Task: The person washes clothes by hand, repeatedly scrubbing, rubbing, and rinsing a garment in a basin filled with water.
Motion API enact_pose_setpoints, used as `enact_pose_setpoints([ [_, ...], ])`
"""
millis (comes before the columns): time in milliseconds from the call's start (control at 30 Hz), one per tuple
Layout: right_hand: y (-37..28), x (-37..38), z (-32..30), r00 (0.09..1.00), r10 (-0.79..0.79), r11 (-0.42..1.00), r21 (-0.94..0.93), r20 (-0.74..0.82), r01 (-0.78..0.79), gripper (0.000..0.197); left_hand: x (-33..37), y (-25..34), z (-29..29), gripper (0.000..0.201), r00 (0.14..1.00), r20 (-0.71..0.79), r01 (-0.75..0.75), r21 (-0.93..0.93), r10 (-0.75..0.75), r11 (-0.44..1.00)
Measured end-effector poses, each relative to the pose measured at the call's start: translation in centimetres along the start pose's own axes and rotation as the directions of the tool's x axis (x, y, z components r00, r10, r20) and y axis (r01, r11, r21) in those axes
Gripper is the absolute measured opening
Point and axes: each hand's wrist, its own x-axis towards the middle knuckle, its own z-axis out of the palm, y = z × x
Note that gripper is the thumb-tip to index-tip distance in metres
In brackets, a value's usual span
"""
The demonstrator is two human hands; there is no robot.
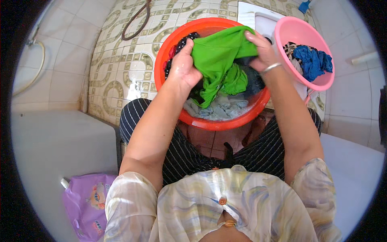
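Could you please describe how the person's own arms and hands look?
The left hand and right hand wear no gloves. A silvery bangle circles the right wrist; the left wrist has none. Both forearms are bare below short, loose, whitish sleeves with soft yellow and greyish swirls.

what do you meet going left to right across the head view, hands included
Pale hose → purple pouch → dark hose → left hand → green cloth → right hand → pink basin → white pipe
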Motion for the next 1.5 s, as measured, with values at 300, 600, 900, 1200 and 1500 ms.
enact_pose_setpoints([
  [300,7.6,-2.7,9.8,0.692,-0.407,-0.027,-0.766,0.595,0.643,0.015,0.1,-4.9,-3.6,0.025,0.873,0.109,-0.485,0.089,0.475,0.87],
  [600,7.4,-2.2,10.7,0.774,-0.292,-0.21,-0.827,0.561,0.521,0.023,2.9,-2.3,-8.6,0.023,0.902,0.431,0.107,-0.218,-0.003,0.97],
  [900,2.1,1.8,-1.9,0.985,-0.173,0.198,-0.979,0.005,0.04,0.041,-1.9,1.2,1.6,0.059,0.999,0.033,0.018,-0.089,-0.015,0.996],
  [1200,1.9,-0.3,1.9,0.996,-0.076,0.923,-0.382,-0.039,0.055,0.017,0.9,-2.2,-1.1,0.044,0.991,0.012,0.136,0.05,-0.136,0.989],
  [1500,6.1,1.8,2.7,0.875,-0.349,-0.317,-0.921,0.336,0.227,0.034,2.0,-5.2,-0.2,0.031,0.979,0.012,0.203,-0.118,-0.202,0.972],
])
